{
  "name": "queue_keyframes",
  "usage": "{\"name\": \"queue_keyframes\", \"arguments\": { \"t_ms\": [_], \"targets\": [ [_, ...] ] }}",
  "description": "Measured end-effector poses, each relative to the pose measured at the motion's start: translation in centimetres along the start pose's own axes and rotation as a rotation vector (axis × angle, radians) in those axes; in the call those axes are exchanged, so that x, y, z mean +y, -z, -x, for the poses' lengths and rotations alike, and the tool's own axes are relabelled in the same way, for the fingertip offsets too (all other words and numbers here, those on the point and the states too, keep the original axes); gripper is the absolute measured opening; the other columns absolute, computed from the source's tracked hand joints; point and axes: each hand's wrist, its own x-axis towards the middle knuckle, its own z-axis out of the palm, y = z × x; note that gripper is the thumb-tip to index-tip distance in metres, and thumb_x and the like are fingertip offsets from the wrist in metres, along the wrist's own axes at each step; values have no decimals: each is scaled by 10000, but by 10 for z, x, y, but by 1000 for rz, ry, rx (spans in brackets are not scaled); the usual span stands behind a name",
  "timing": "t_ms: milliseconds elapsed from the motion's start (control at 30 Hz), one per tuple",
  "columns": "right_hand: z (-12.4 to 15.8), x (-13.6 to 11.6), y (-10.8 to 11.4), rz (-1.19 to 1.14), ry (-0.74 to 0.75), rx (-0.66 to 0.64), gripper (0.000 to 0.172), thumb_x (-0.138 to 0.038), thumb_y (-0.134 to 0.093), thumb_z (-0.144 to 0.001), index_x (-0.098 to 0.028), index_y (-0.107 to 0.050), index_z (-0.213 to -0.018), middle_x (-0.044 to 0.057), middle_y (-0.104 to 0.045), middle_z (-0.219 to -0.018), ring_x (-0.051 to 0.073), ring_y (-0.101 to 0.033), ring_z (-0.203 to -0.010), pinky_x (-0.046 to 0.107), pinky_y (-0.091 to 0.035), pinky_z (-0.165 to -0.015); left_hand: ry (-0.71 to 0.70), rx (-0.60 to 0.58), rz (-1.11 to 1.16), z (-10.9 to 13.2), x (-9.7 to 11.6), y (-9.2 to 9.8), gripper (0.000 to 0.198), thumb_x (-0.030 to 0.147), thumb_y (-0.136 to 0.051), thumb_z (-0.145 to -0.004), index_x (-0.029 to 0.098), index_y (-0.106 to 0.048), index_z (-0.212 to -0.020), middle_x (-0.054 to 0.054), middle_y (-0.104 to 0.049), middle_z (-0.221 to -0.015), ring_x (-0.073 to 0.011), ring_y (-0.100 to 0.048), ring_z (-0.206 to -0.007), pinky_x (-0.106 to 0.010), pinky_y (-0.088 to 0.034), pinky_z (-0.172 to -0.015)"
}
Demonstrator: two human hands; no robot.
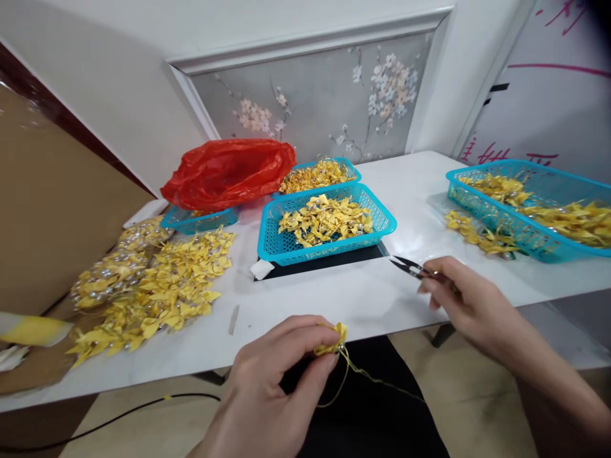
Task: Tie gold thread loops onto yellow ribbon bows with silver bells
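Between the thumb and fingers of my left hand [281, 375] is a small yellow ribbon flower [334, 340] with a pearly bead. Thin yellow threads [365, 374] trail from it down to the right, over the dark clothing on my lap. Off to the right, above the table's front edge, my right hand [458, 296] is closed around small scissors [410, 267]. Their dark, narrow blades point left, slightly parted, near the front corner of a blue basket [327, 256]. That basket holds a loose heap of yellow flowers [329, 222].
More yellow beaded flowers [162, 286] lie in a pile at the left. A red plastic bag [229, 172] rests on another blue basket [200, 221]. At the right stands a larger blue basket [525, 229] of flowers. A crumpled white scrap [262, 270] lies by the middle basket.
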Motion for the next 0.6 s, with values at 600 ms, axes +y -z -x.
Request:
{"name": "queue_keyframes", "arguments": {
  "t_ms": [600],
  "targets": [
    [22, -86, -5, 104, 635, 282, 178, -223, -547, -1010, -185, -698, -1096, 40, -577, -833, 161, -474, -753, 328, -326, -671, 16, -35, -38, 7, 8, 5, 286, 69, -595, -854, 288, -693, -1009, 33, -732, -1001, -102, -712, -927, -132, -538, -816]
  ]
}}
